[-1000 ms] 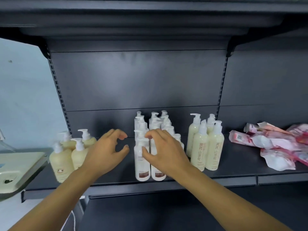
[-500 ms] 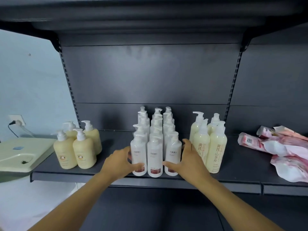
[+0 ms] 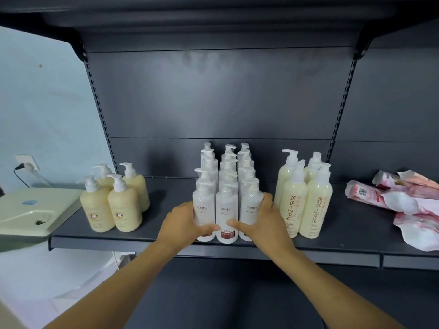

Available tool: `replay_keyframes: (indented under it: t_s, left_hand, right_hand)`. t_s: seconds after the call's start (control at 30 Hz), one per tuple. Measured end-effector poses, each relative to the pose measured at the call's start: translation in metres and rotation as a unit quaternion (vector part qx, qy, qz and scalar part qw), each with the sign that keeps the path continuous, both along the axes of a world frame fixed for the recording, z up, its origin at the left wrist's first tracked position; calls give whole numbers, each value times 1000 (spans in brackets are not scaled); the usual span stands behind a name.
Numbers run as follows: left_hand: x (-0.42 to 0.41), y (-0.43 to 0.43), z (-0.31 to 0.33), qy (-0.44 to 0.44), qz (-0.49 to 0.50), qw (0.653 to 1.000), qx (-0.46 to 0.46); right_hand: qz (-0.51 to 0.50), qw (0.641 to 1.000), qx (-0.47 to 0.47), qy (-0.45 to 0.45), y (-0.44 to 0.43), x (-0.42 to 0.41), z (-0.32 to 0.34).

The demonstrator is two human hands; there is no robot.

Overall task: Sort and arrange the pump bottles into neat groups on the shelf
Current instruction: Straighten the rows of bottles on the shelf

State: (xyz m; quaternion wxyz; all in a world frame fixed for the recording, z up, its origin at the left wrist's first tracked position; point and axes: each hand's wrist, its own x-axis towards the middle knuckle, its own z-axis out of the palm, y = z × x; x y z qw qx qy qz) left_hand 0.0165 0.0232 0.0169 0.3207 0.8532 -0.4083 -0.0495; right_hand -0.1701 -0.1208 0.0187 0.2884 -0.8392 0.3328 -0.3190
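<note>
Several white pump bottles (image 3: pixel 226 210) stand in three tight rows at the middle of the dark shelf (image 3: pixel 166 236). My left hand (image 3: pixel 183 223) cups the front left bottle and my right hand (image 3: pixel 260 220) cups the front right one; both thumbs press on the front row. Left of them stands a cluster of squat yellow pump bottles (image 3: pixel 114 203). To the right stands a group of tall cream pump bottles (image 3: pixel 304 205) with orange lettering, close beside my right hand.
Pink and white refill pouches (image 3: pixel 401 200) lie heaped at the shelf's right end. A pale green appliance (image 3: pixel 33 212) sits off the shelf's left edge, below a wall socket (image 3: pixel 26 162). Another shelf hangs overhead.
Both hands came down from the pump tops to the bases of the front white bottles and closed in around them. The white group now stands in even rows.
</note>
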Motion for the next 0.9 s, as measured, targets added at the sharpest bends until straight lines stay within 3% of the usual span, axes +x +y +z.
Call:
replay_keyframes:
  t_s: [0.47,0.9]
  left_hand:
    - [-1,-1,3,-18,-36,999,2]
    - [-14,-6,-1,-64,21,998,16]
  right_hand:
    - [24,1000,5,2,-2,-2,-5]
    - [-4,999,12,42,-8,7,-29]
